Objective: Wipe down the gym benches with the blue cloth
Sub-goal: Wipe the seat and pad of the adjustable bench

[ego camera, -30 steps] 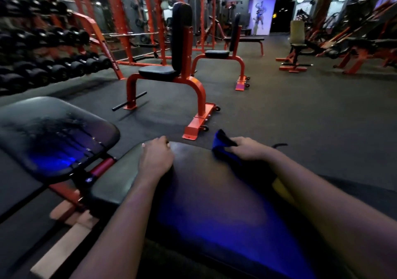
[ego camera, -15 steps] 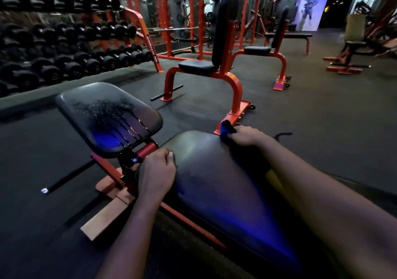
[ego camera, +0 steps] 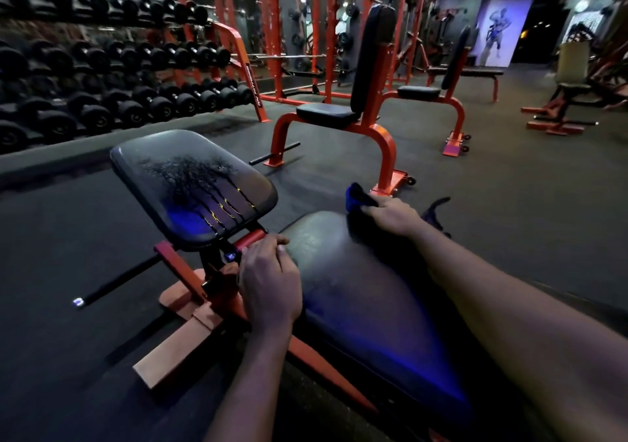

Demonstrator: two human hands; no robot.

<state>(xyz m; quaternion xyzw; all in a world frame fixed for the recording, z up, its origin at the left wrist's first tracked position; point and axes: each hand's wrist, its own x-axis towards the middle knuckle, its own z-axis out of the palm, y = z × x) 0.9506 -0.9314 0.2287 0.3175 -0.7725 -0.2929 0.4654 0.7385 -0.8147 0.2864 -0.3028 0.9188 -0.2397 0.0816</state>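
A long black bench pad (ego camera: 367,292) runs from the lower right toward the middle of the head view. My right hand (ego camera: 390,212) grips the blue cloth (ego camera: 356,198) at the pad's far right corner, and the cloth sticks up past the edge. My left hand (ego camera: 270,276) rests on the pad's near left edge with its fingers curled over it. A smaller black seat pad (ego camera: 193,186) stands tilted just left of the long pad, streaked with wet drips. Both pads sit on an orange frame (ego camera: 190,309).
An orange upright seat bench (ego camera: 339,115) stands on the dark rubber floor straight ahead, with another (ego camera: 438,91) behind it. A rack of black dumbbells (ego camera: 102,78) lines the left wall. Orange power racks (ego camera: 299,33) fill the back. More machines stand at the far right (ego camera: 571,101).
My view has swung left and pulled back, bringing the seat pad and dumbbell rack further in. My right hand stays at the pad's far corner with the cloth; my left hand stays on the left edge.
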